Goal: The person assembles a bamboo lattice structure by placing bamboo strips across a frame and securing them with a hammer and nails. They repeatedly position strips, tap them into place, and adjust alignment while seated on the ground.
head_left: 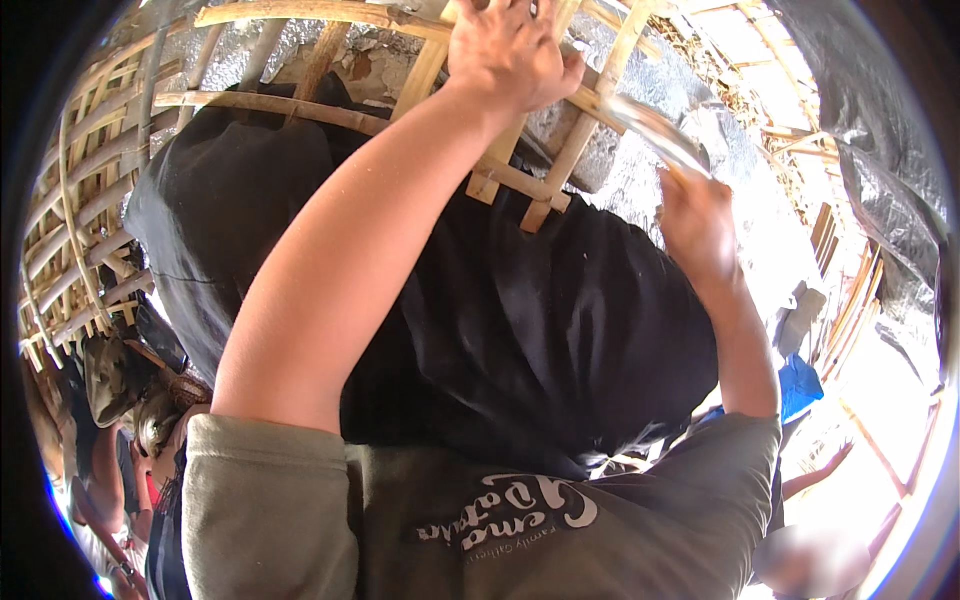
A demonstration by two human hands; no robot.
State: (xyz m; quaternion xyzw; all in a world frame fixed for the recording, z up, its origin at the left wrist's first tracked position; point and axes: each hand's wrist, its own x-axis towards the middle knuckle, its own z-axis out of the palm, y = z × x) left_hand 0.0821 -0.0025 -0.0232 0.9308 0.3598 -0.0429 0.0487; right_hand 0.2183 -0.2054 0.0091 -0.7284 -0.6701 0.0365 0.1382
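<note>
My left hand [510,60] rests on a lattice of pale bamboo slats [565,160], its fingers bent over the slats and its thumb out to the right. The fingertips run into the top edge of the picture. In my right hand [697,225], closed around it, is a tool with a wooden handle and a shiny metal part [655,130]. Motion smears this tool, so I cannot tell its exact kind. Its metal end points toward the lattice, just right of my left hand. Black cloth [540,320] covers my legs below the lattice.
More woven bamboo lattice [95,215] stands at the left. Loose thin bamboo sticks [850,310] and a blue thing [800,385] lie at the right, near grey plastic sheeting [890,180]. Other people sit at the lower left and lower right; one person's arm [820,475] reaches out.
</note>
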